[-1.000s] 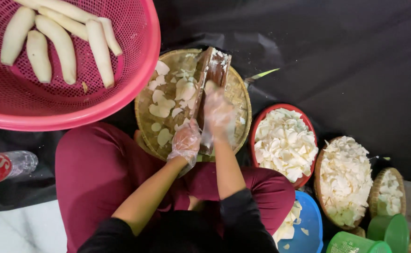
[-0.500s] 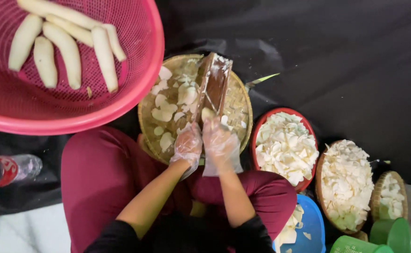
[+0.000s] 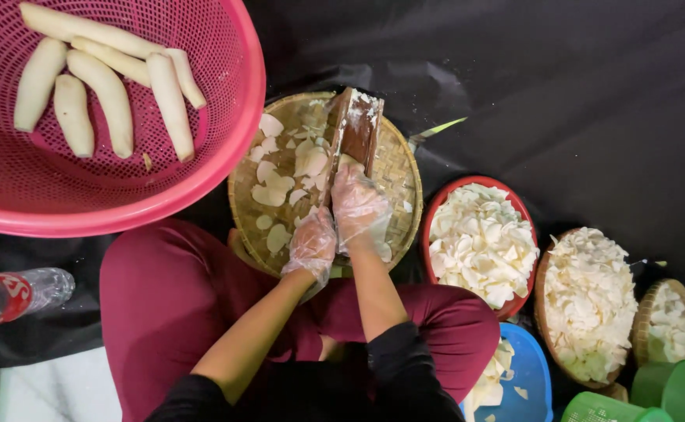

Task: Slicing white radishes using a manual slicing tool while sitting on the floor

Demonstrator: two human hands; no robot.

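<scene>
Both hands had thin clear plastic gloves on. Right hand (image 3: pixel 360 209) was pressed down w/ fingers curled tight over a pale root piece (image 3: pixel 348 162), only a bit of it poking out past the fingertips, sitting right on the wooden slicer board (image 3: pixel 355 131). Left hand (image 3: pixel 311 246) was closed around the near end of that board at approx 7 o'clock from the right hand, the two gloves basically touching. Board was tilted, far end up at 12 o'clock, dusted w/ white starch, resting across a round woven tray (image 3: pixel 402 168). Thin white slices (image 3: pixel 280 187) were scattered on the tray at 9 to 10 o'clock of the board, flat and overlapping. Tray sat on/against the person's lap, dark red trousers (image 3: pixel 162 297), legs crossed, black sleeves lower down. At 10 o'clock, big pink mesh basket (image 3: pixel 225 148) w/ six or so peeled whole roots (image 3: pixel 108 105) inside, rim overlapping the tray edge. At 3 o'clock, red bowl (image 3: pixel 444 205) heaped w/ slices, then a woven basket (image 3: pixel 544 273) also heaped, then a smaller one (image 3: pixel 641 328) further out. Blue bowl (image 3: pixel 534 375) w/ a few slices at 5 o'clock by the knee, green plastic cups (image 3: pixel 670 387) in the corner. Clear plastic bottle (image 3: pixel 14 293) lying on its side at 8 o'clock. Black cloth (image 3: pixel 553 94) under everything.
</scene>
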